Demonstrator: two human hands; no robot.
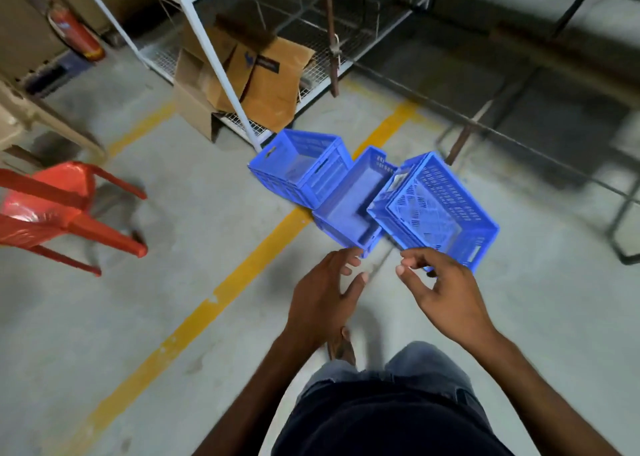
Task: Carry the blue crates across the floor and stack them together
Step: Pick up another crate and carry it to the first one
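Observation:
Three blue crates sit in a row on the concrete floor. The far-left slotted crate [299, 165] stands upright beside a shelf leg. A solid-walled tray crate [353, 203] lies in the middle. On the right, a perforated crate [436, 210] rests tilted over the tray's edge. My left hand [325, 296] hovers just short of the tray's near corner, fingers apart and empty. My right hand [443, 289] is at the perforated crate's near rim with fingers curled; no firm grasp shows.
A white metal shelf frame [221, 75] with cardboard boxes [242, 78] stands behind the crates. Red plastic chairs [62, 210] stand at the left, a fire extinguisher [74, 31] at the far left. Yellow floor lines [221, 289] cross the concrete. Dark metal frames [519, 123] stand at the right.

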